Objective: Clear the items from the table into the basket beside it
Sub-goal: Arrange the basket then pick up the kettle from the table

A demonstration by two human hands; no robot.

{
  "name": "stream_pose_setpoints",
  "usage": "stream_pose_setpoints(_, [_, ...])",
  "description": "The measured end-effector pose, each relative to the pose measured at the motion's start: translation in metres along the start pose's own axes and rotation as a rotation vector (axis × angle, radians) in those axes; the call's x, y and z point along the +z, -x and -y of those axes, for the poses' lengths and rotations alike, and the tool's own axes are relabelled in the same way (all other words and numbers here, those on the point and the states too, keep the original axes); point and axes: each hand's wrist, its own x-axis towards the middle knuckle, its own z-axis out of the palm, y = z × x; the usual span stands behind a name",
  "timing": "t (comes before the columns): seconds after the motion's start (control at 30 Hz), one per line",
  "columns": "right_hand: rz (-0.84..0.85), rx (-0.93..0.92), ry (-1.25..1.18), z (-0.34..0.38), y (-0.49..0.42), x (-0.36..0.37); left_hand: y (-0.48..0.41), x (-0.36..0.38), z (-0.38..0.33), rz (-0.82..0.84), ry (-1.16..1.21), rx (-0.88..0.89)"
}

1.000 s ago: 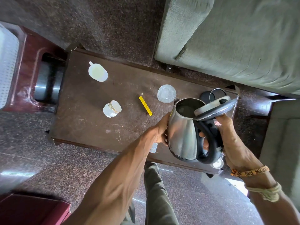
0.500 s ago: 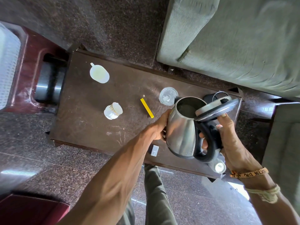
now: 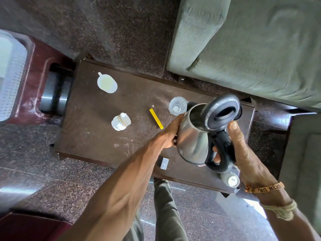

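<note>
kettle point(image 3: 192, 141) x1 in l hand point(image 3: 169, 134), r hand point(image 3: 243, 153); cups point(image 3: 107, 83) point(image 3: 121, 121) x2, glass point(image 3: 177, 106) x1.

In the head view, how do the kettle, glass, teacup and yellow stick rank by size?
Largest: kettle, though nearest the camera.
Then teacup and glass, about alike, unranked.
Smallest: yellow stick, being thin.

Gleamed as smooth, shiny steel on the kettle point(image 3: 192, 141), with matt black plastic for its lid point(image 3: 222, 112) and handle point(image 3: 220, 153). Looked like dark wood on the table point(image 3: 97, 129), dull and scratched. Shone as polished speckled stone across the floor point(image 3: 52, 180). Showed ribbed green cloth on the sofa point(image 3: 260, 58). Passed for glossy white china on the cup point(image 3: 120, 121), clear glass on the tumbler point(image 3: 177, 106), perhaps plastic lattice on the blurred white basket point(image 3: 10, 75).
</note>
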Motion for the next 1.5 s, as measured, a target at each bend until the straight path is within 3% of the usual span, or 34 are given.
stream_pose_setpoints(0.47, [0.0, -0.099, 0.025, -0.004, 0.047, -0.011, 0.034, 0.02, -0.002, 0.001, -0.008, 0.136])
stream_pose_setpoints(0.93, [-0.21, -0.345, 0.226, 0.02, 0.12, -0.033, 0.166, 0.041, -0.023, -0.095, 0.032, 0.364])
stream_pose_setpoints(1.03, [-0.232, -0.439, 0.288, 0.04, 0.133, -0.019, 0.194, 0.029, -0.028, -0.032, 0.079, 0.398])
stream_pose_setpoints(1.17, [-0.173, -0.533, 0.372, 0.063, 0.15, 0.012, 0.226, -0.002, -0.032, -0.071, 0.117, 0.496])
stream_pose_setpoints(1.5, [-0.233, -0.652, 0.394, 0.117, 0.182, 0.154, 0.312, -0.142, -0.007, -0.201, 0.199, 0.615])
